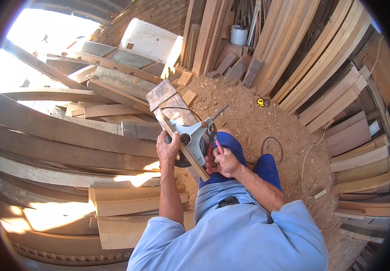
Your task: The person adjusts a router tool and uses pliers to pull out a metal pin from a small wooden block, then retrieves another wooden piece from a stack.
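My left hand is closed on the edge of a wooden strip. The strip lies along one side of a grey metal tool body with spreading arms and a round dark opening. What the tool is, I cannot make out. My right hand grips red-handled pliers. Their jaws sit at the tool's right end, close to a thin dark rod that juts outward. A worn wooden board extends beyond the tool, partly covered by it.
Stacked planks fill the left side, and upright boards lean at the back right. A yellow tape measure lies on the sawdust-covered ground. A white bucket stands among boards; a pale cord trails on the right.
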Available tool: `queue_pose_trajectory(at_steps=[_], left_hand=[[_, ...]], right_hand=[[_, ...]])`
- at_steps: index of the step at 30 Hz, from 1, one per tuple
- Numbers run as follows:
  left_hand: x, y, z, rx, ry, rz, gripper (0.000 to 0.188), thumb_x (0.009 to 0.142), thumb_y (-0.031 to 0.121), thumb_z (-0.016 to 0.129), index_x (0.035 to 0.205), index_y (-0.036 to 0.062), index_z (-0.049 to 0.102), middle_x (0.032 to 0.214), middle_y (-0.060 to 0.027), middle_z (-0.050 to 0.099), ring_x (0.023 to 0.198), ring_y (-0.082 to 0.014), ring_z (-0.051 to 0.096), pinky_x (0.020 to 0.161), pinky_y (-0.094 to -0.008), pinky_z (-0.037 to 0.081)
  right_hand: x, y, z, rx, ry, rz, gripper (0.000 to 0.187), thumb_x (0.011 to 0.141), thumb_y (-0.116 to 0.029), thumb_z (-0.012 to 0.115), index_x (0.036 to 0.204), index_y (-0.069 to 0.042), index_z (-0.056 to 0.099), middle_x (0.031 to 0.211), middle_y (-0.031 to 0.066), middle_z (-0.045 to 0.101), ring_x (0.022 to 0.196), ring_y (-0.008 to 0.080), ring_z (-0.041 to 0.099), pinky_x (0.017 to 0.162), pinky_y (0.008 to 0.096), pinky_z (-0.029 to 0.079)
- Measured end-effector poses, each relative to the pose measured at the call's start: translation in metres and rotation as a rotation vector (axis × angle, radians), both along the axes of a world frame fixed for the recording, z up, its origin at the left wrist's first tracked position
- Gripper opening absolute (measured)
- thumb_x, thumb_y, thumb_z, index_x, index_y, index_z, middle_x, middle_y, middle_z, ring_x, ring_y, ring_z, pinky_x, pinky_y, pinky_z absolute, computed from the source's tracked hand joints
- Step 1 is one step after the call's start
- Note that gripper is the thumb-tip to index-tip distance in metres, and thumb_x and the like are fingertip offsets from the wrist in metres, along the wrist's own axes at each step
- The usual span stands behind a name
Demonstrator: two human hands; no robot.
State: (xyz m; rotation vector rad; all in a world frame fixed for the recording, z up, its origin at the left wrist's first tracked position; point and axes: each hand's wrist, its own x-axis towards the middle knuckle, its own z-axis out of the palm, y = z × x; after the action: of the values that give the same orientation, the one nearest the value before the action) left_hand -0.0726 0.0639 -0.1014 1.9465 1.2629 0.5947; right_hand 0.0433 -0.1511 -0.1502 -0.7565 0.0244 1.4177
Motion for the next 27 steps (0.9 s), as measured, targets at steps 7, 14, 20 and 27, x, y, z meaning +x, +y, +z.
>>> queue_pose_trajectory(at_steps=[7, 14, 20, 27], left_hand=[[0.001, 0.003, 0.000, 0.025, 0.015, -0.011, 0.048, 0.087, 0.040, 0.070, 0.117, 0.0027, 0.069, 0.111, -0.0217, 0.067, 0.107, -0.0372, 0.065, 0.094, -0.0443, 0.049], [0.007, -0.002, 0.012, -0.080, 0.023, 0.041, 0.050, 0.086, 0.042, 0.070, 0.114, 0.0013, 0.070, 0.114, -0.0229, 0.070, 0.108, -0.0371, 0.067, 0.096, -0.0439, 0.050], [0.013, 0.019, 0.017, -0.128, 0.113, 0.029, 0.059, 0.086, 0.050, 0.066, 0.118, 0.0001, 0.070, 0.115, -0.0236, 0.071, 0.114, -0.0378, 0.066, 0.098, -0.0438, 0.049], [0.017, 0.050, 0.006, -0.250, 0.132, 0.022, 0.068, 0.085, 0.055, 0.064, 0.127, 0.0008, 0.068, 0.122, -0.0246, 0.070, 0.119, -0.0372, 0.065, 0.100, -0.0431, 0.048]], right_hand=[[0.002, -0.004, -0.007, 0.034, 0.017, 0.020, 0.015, 0.089, 0.004, 0.045, 0.094, -0.010, 0.048, 0.101, 0.0155, 0.067, 0.085, 0.0283, 0.071, 0.070, 0.0505, 0.064], [0.003, -0.004, 0.003, 0.116, -0.012, 0.023, 0.019, 0.093, 0.000, 0.050, 0.111, -0.005, 0.053, 0.105, 0.0164, 0.067, 0.092, 0.0302, 0.071, 0.076, 0.0488, 0.062], [0.009, 0.009, 0.013, 0.152, -0.048, 0.008, 0.025, 0.096, -0.005, 0.050, 0.121, -0.002, 0.051, 0.112, 0.0168, 0.065, 0.101, 0.0309, 0.070, 0.077, 0.0482, 0.061], [0.013, 0.026, 0.021, 0.154, -0.033, -0.004, 0.019, 0.096, -0.004, 0.049, 0.115, -0.002, 0.052, 0.112, 0.0190, 0.064, 0.099, 0.0327, 0.071, 0.069, 0.0497, 0.062]])
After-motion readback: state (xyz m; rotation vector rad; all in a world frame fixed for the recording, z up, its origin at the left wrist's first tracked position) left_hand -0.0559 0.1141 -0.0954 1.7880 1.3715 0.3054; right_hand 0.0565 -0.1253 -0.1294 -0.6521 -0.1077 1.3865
